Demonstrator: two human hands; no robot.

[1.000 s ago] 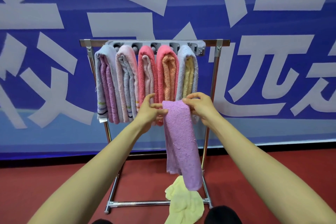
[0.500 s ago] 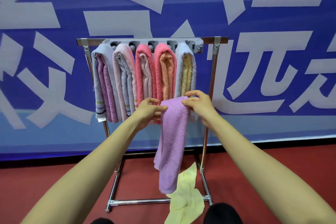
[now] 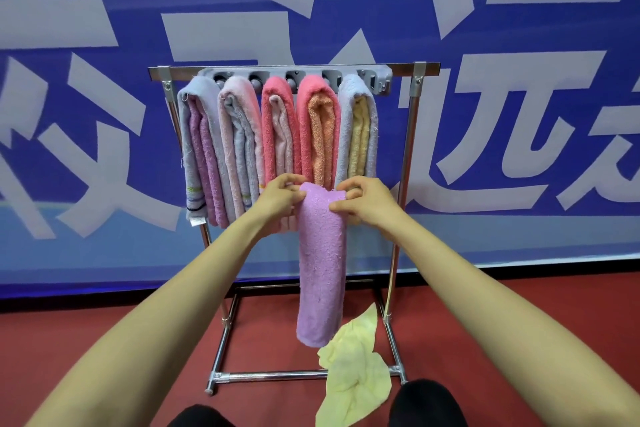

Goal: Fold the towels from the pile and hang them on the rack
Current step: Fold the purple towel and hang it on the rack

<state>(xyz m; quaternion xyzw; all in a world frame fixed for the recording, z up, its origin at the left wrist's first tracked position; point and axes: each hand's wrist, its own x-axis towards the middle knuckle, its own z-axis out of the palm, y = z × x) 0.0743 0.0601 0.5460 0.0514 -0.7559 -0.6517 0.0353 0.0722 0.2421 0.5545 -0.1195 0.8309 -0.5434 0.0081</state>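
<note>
A: Where's the purple towel (image 3: 322, 270)?
B: Held up in front of the rack (image 3: 409, 156). Its top edge is level w/ the lower ends of the hung towels (image 3: 278, 135), and the rest hangs straight down.
A: Hands?
B: L hand (image 3: 280, 199): grip pinches the top-left corner. R hand (image 3: 367, 201): grip pinches the top-right edge, thumb in front.
A: On the rack?
B: Five folded bundles side by side under the top bar.
A: Anything else?
B: Yellow towel (image 3: 356, 367), crumpled on the red floor (image 3: 104, 340) across the rack's base bar, just beside the purple one's bottom end.
</note>
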